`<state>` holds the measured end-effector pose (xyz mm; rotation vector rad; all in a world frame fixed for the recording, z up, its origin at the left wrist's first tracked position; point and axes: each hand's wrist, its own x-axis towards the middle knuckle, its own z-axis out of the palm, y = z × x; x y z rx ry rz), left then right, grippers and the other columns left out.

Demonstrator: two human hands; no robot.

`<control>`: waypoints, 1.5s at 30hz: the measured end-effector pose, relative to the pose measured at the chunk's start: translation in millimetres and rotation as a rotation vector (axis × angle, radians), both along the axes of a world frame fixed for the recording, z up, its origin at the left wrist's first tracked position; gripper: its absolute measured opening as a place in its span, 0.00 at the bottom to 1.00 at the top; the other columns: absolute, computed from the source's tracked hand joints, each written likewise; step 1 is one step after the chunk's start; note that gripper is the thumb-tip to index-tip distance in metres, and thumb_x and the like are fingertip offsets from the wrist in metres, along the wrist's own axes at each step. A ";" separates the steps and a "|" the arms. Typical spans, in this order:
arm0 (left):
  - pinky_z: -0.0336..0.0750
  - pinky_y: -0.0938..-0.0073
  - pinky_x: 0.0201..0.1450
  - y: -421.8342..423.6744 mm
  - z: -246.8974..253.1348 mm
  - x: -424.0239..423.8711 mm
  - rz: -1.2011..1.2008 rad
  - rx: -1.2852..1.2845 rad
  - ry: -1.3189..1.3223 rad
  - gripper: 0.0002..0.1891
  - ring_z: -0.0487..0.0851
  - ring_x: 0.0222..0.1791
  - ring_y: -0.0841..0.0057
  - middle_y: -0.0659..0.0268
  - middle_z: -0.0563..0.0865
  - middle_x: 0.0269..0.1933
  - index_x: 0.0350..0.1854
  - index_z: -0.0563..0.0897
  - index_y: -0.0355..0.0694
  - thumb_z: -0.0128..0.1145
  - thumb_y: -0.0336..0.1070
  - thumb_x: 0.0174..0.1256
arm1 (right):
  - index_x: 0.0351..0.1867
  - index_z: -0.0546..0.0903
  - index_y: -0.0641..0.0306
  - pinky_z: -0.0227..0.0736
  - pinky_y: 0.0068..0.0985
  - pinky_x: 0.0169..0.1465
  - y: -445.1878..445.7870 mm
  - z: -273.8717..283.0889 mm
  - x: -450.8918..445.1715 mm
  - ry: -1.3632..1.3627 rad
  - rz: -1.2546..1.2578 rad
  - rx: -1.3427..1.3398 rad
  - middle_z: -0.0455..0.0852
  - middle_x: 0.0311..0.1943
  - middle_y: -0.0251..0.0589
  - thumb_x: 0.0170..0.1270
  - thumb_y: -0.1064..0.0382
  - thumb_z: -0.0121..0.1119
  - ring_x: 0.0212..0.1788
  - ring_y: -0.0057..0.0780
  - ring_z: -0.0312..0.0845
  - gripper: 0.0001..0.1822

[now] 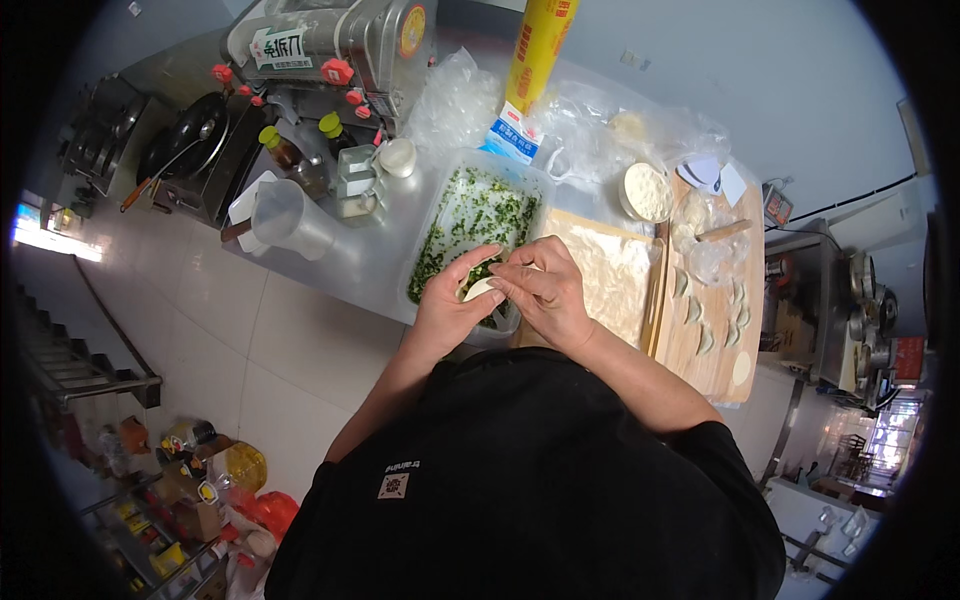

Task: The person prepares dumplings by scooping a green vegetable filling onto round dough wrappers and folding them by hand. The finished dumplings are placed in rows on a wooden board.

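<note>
Between both hands is a folded dumpling wrapper (480, 288), pale and curved. My left hand (454, 296) cups it from the left with thumb and fingers. My right hand (547, 289) pinches its edge from the other side. Directly beneath them stands a clear plastic tub (546, 187) holding chopped green filling (480, 202); the hands cover its near part. To the right, several filled dumplings (694, 309) rest on a wooden board (675, 367), and a flat round wrapper (741, 368) lies at its near corner.
A floured tray (600, 277) adjoins the tub. A bowl of flour (646, 193) and a rolling pin (724, 231) are farther right. Left of the tub are a plastic measuring jug (285, 217), sauce bottles (281, 146) and a steel dough machine (322, 52). A yellow cling-film box (538, 52) stands behind.
</note>
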<state>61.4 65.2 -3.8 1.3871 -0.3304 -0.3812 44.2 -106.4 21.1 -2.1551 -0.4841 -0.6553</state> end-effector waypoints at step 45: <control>0.76 0.78 0.58 66.5 -23.8 36.6 -0.072 -0.279 0.303 0.25 0.80 0.53 0.78 0.60 0.82 0.56 0.64 0.73 0.30 0.60 0.21 0.63 | 0.48 0.84 0.72 0.73 0.22 0.38 71.6 -16.2 -10.0 0.740 -0.276 0.522 0.83 0.31 0.37 0.61 0.62 0.71 0.33 0.20 0.76 0.18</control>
